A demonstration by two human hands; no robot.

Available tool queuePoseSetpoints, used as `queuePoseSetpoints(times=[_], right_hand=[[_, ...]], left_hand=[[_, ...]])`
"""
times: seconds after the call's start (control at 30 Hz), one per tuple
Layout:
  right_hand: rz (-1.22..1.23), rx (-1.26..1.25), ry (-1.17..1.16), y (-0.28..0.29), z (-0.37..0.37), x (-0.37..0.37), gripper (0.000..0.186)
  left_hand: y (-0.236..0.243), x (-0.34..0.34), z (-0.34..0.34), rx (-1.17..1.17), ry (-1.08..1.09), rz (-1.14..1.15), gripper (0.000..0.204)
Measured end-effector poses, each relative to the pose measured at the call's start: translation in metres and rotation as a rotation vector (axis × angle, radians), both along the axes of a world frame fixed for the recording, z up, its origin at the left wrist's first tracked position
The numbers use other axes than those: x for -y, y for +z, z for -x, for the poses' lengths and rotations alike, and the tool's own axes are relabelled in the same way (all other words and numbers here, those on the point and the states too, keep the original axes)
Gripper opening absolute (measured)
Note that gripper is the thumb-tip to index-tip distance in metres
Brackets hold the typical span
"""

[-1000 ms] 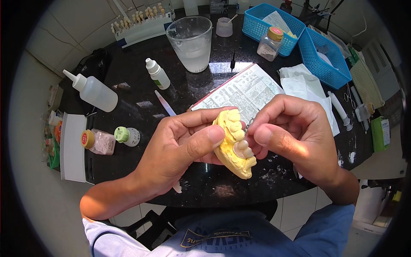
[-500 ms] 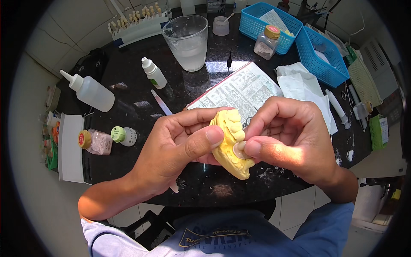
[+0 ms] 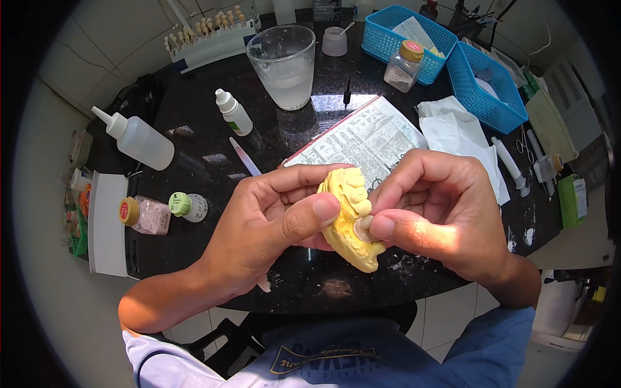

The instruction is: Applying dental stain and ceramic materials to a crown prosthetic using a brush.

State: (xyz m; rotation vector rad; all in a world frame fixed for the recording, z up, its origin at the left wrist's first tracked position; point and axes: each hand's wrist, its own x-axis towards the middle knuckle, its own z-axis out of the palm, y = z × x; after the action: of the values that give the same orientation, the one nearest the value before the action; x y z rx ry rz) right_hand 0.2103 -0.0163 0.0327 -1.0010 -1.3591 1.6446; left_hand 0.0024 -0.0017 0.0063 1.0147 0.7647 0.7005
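Note:
My left hand [image 3: 255, 226] grips a yellow dental cast [image 3: 349, 252] in front of me, thumb across its left side, fingers behind it. On the cast's right part sits a small pale tooth-coloured piece [image 3: 362, 229]. My right hand [image 3: 446, 216] is closed with the tip of its thumb pressed on that piece; the fingertips behind are partly hidden. Under the hands and just beyond them lies a printed paper pad [image 3: 349, 142], with a pale file-like tool [image 3: 243, 155] to its left.
A glass of cloudy liquid [image 3: 281, 77], dropper bottle [image 3: 236, 116], squeeze bottle [image 3: 145, 142], powder jars [image 3: 152, 216], tooth shade guide [image 3: 207, 48], blue baskets [image 3: 485, 97], white tissue [image 3: 459, 136] and syringe [image 3: 510, 165] stand or lie around the dark worktop [image 3: 181, 265].
My right thumb has moved down and left onto the pale piece, now partly covering it. My left hand keeps the cast in nearly the same place; the view has shifted slightly.

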Motion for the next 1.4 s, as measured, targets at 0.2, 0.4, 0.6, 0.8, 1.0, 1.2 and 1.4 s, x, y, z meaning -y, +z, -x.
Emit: queuePoseSetpoints(times=[0.2, 0.4, 0.6, 0.8, 1.0, 1.2, 1.4], right_hand=[[0.016, -0.010, -0.015, 0.0006, 0.0008, 0.0016, 0.014], [0.003, -0.010, -0.027, -0.0005, 0.0013, 0.0020, 0.013], [0.004, -0.008, -0.041, 0.0011, 0.0014, 0.0026, 0.013], [0.002, -0.013, -0.042, 0.0004, 0.0015, 0.0027, 0.014], [-0.010, -0.010, -0.049, 0.0008, 0.0016, 0.0038, 0.014], [-0.014, 0.006, -0.045, 0.0012, 0.0013, 0.0037, 0.013], [-0.026, -0.013, -0.050, 0.0008, 0.0023, 0.0037, 0.014]], left_hand=[[0.0007, 0.0003, 0.0000, 0.031, -0.009, 0.005, 0.066], [-0.0006, -0.0003, 0.0007, 0.045, -0.019, 0.008, 0.065], [-0.0007, -0.0008, 0.0007, 0.050, -0.021, 0.006, 0.064], [-0.0008, -0.0009, 0.0012, 0.045, -0.022, 0.008, 0.064], [-0.0001, -0.0003, 0.0006, 0.045, -0.022, 0.006, 0.065], [0.0007, -0.0010, 0.0002, 0.056, -0.026, 0.007, 0.065], [-0.0006, -0.0013, 0.0014, 0.061, -0.025, 0.010, 0.065]])
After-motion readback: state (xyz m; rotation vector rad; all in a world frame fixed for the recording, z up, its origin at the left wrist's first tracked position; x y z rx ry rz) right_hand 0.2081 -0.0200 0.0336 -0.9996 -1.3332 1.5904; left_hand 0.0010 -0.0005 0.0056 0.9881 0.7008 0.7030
